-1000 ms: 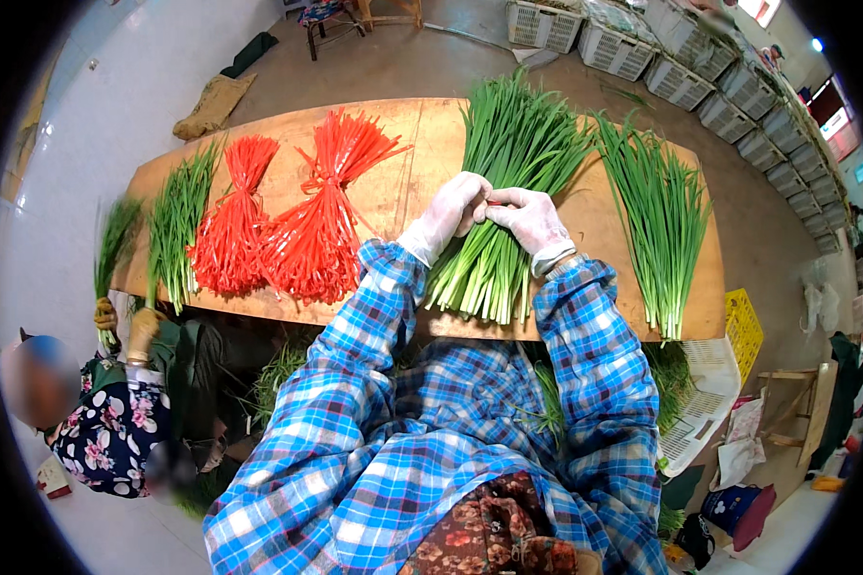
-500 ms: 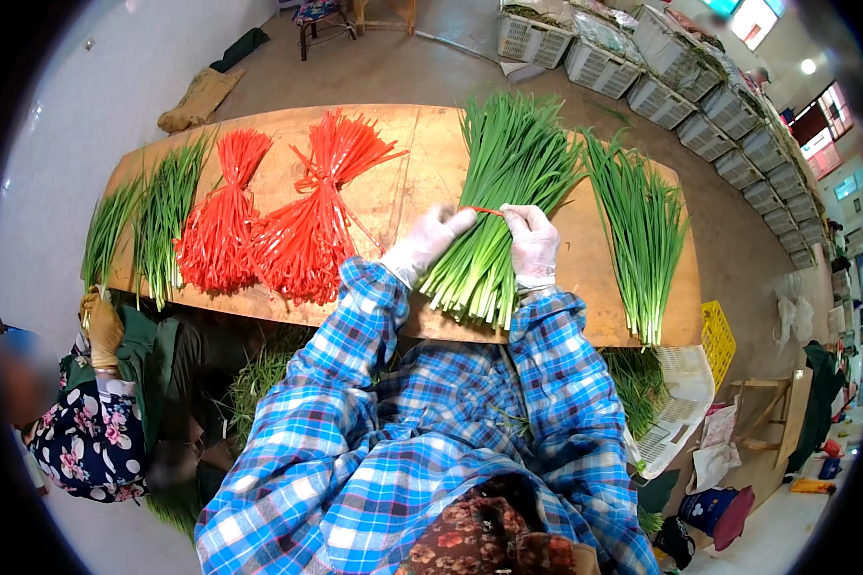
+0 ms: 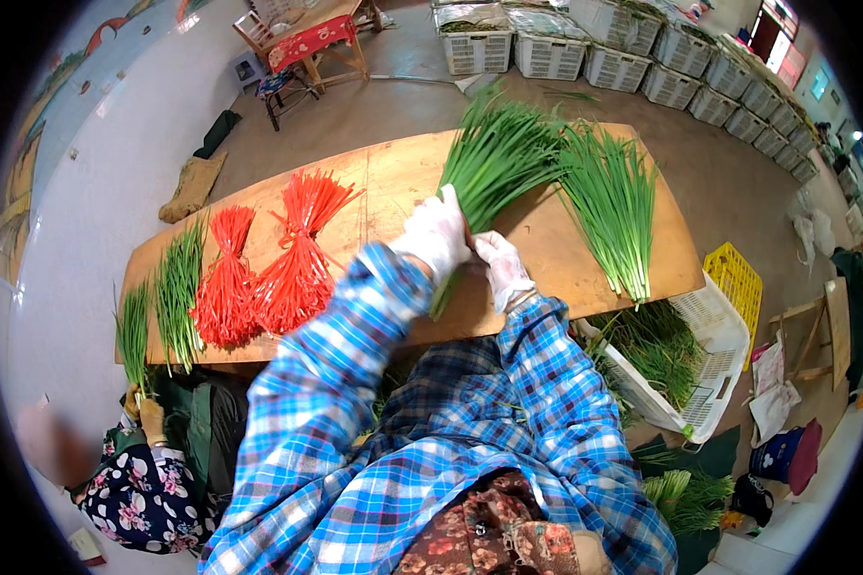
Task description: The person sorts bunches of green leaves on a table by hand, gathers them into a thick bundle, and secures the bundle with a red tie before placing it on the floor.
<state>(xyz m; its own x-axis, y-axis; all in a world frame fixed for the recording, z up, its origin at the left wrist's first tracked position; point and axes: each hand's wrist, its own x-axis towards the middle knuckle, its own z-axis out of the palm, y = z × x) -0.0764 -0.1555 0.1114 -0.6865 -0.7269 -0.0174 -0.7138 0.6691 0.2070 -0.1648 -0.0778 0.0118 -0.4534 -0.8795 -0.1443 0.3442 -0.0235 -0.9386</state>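
Observation:
A thick bundle of green chives (image 3: 494, 168) lies across the wooden table, its leaves fanned toward the far edge. My left hand (image 3: 436, 233), in a white glove, is closed over the stalks and hides most of their lower part. Close beside it, my gloved right hand (image 3: 501, 268) has its fingers pinched at a red plastic tie (image 3: 467, 233), of which only a sliver shows between the hands. Another chive bunch (image 3: 614, 206) lies to the right. Left of my hands are two bunches of red plastic ties, one larger (image 3: 302, 259) and one smaller (image 3: 225, 278).
Smaller chive bunches (image 3: 179, 287) lie at the left end of the wooden table (image 3: 393, 206). A co-worker's gloved hands (image 3: 149, 412) hold chives there. A white crate (image 3: 714, 383) with loose greens and a yellow crate (image 3: 738, 283) stand at right; stacked crates (image 3: 551, 57) line the back.
My view has turned. The bundle has tilted under my hands. My left hand has moved over its stalks, and both hands are closer together; the tie was stretched across the bundle before.

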